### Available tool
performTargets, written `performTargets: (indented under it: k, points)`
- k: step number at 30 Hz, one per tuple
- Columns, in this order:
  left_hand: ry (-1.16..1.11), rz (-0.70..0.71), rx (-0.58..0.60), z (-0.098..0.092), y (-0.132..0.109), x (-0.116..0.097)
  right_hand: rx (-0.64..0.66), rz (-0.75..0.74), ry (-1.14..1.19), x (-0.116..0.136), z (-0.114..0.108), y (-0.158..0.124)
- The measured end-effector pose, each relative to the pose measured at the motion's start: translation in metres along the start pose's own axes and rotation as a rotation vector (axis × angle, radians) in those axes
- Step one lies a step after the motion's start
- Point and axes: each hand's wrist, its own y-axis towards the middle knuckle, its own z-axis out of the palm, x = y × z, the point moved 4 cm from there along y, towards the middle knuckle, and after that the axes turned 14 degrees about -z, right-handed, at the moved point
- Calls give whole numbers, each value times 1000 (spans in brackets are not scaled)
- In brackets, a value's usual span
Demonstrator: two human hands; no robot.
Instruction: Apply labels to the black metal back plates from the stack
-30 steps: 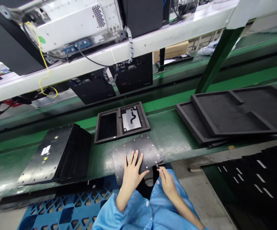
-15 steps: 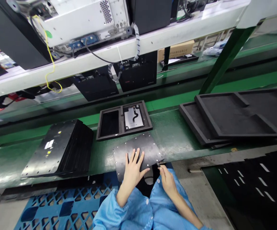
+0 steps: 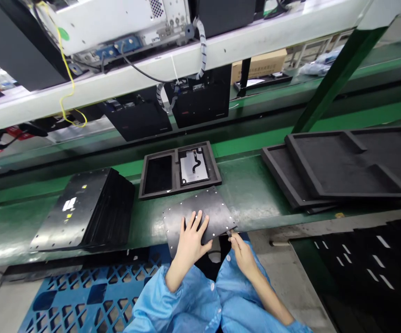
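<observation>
My left hand lies flat, fingers spread, on the dark metal plate at the bench's near edge — my right hand pinches a small tool at its right corner.

A factory assembly line: a long green conveyor worktop carries black foam trays and a stack of dark metal plates. Overhead, a white shelf holds what look like test instruments with cables.
</observation>
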Motion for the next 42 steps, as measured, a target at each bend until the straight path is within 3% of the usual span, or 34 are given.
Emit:
performTargets:
  k: [5,15,19,22,25,28,32,42]
  points:
    - [17,39,104,-9,5,-1,68,2,-28,6,-8,2]
    - [105,81,151,-7,7,-6,51,1,-51,12,-8,3]
    - [-59,77,113,-25,19,9,11,-16,-68,13,-6,5]
    - [-124,-23,27,-32,48,23,-19,-27,-71,14,-5,6]
    - [-78,-155,-94,-25,81,30,-30,-25,-77,13,-4,5]
    - [-98,-223,-135,-10,103,27,-52,-30,-65,12,-4,4]
    - [-123,-234,-150,-2,109,24,-88,-49,-67,12,-4,4]
    - [-141,-230,-136,-3,108,30,-150,-6,-21,3,10,2]
